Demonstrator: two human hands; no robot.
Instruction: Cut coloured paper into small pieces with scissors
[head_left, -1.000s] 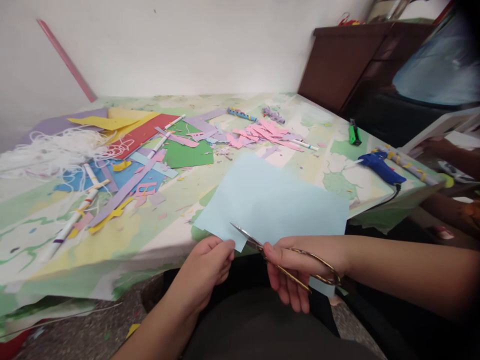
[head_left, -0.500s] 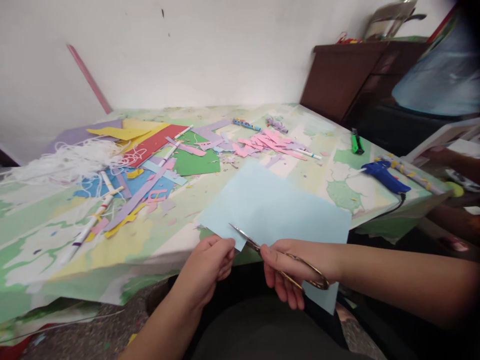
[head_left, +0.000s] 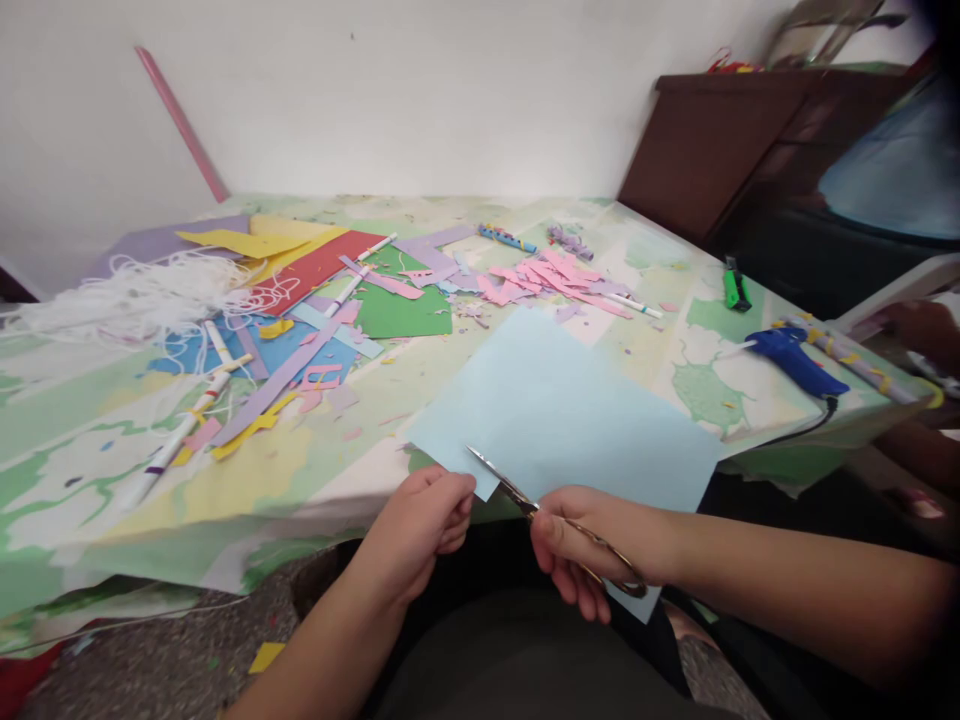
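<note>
A light blue sheet of paper (head_left: pixel 570 400) lies over the table's front edge, its lower right corner hanging down. My left hand (head_left: pixel 431 510) pinches the sheet's near edge between thumb and fingers. In my right hand (head_left: pixel 574 550) is a pair of scissors (head_left: pixel 510 488) with patterned, gold-toned handles. Their blades lie across the sheet close to my left fingers, pointing up and left, and look nearly closed. A small flap of paper stands between the blades and my left hand.
Coloured sheets, paper strips, markers and white string (head_left: pixel 142 300) cover the table's left. Pink scraps (head_left: pixel 544 275) lie behind the sheet. At right are a green cutter (head_left: pixel 736 287), a blue glue gun (head_left: pixel 799 362) with a cord, and another person's hand (head_left: pixel 919 335).
The scissor blades have closed together a little. Both hands stay at the sheet's near edge. The whole view has shifted slightly, and the other person's hand at right has moved.
</note>
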